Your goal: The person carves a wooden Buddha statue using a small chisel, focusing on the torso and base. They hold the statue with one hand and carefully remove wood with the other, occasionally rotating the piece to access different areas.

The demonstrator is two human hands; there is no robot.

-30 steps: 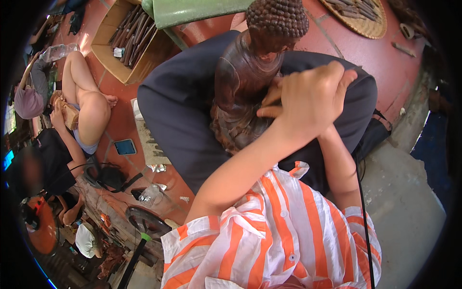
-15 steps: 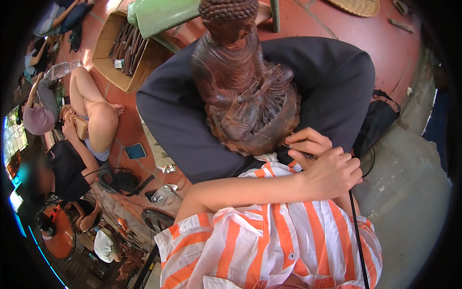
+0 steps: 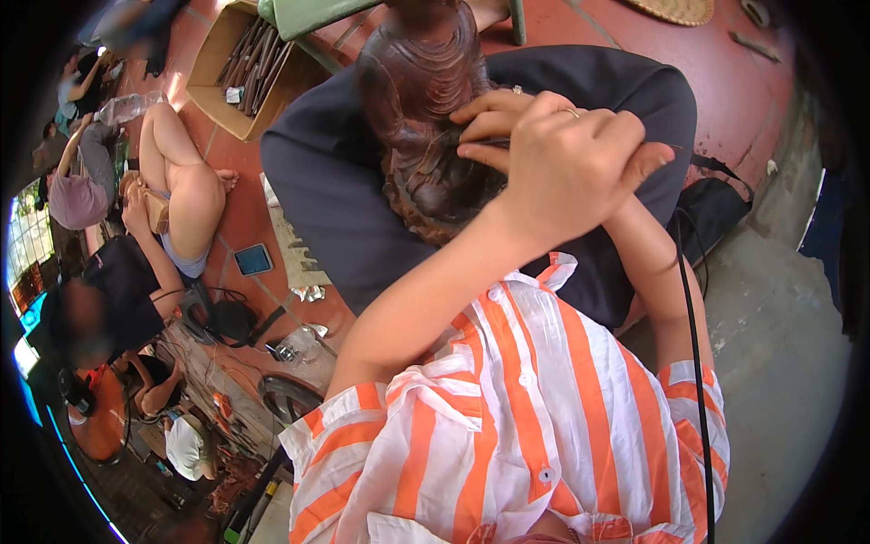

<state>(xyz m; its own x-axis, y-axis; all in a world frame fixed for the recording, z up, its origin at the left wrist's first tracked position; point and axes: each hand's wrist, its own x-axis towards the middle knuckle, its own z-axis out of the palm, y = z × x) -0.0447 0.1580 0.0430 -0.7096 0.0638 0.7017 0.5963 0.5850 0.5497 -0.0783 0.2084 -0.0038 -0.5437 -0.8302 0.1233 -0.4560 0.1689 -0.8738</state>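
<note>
A dark brown carved wooden Buddha statue [image 3: 417,118] stands between my legs, with its face blurred at the top edge. My right hand [image 3: 485,127] reaches in beneath the left, its fingertips pinched round a thin dark tool [image 3: 494,141] against the statue's folded arms and lap. Over it lies my left hand [image 3: 571,163], ringed and curled closed, covering the right palm and wrist. A fine tip pokes out past the left thumb; what the left fingers grip is hidden.
Dark trousers [image 3: 313,208] frame the statue. A cardboard box [image 3: 213,100] of slim tools stands far left beside a green stool [image 3: 317,18]. A phone [image 3: 254,260] lies on red tiles. A person with a wooden piece [image 3: 157,213] sits at left. A black cable [image 3: 693,335] hangs across my right arm.
Both hands have moved up and leftward from the statue's base to its lap, with the left still crossed over the right. The statue sits higher in view.
</note>
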